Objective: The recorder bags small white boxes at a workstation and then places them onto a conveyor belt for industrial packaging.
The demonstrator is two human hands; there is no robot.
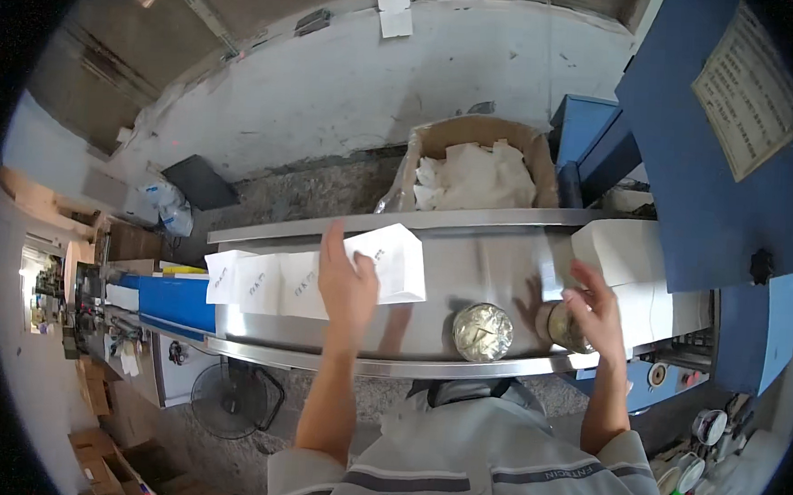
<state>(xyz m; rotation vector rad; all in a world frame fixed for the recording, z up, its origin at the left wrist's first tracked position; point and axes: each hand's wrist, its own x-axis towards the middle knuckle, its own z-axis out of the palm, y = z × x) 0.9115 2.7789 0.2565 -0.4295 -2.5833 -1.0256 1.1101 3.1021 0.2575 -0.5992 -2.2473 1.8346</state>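
Cartons, white card, toward steel surface's left edge, by spread-fingered left hand; round shiny packs unboxed, right hand blurred, grip unclear.

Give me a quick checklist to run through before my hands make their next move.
1. Left hand clear of the nearest white box: cannot tell, they overlap in this view.
2. Right hand gripping the right container: cannot tell, contact is unclear.
3. Left container on the table, apart from both hands: ok.
4. Gap between the two containers: ok.
5. Carton empty: not ok, white material inside.
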